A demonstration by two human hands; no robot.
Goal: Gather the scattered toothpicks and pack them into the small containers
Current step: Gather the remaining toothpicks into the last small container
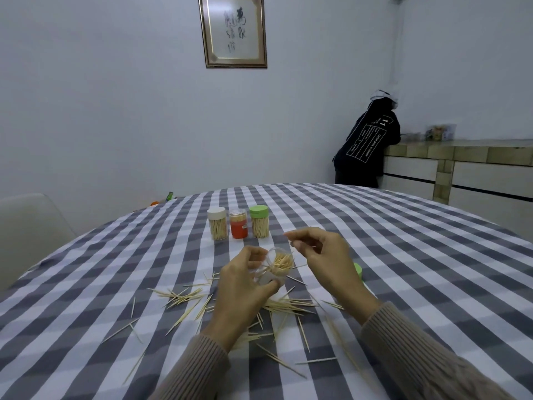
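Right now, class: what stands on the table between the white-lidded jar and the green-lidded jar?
In the head view, an orange jar of toothpicks stands between the white-lidded jar and the green-lidded jar, all three in a row.

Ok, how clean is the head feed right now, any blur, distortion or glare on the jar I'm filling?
Head view: wide-angle bend curves the table edge; soft, even, bluish light, faint shadows; the right hand and the clear jar held by the left hand are slightly motion-blurred; no strong glare; near toothpicks stay readable.
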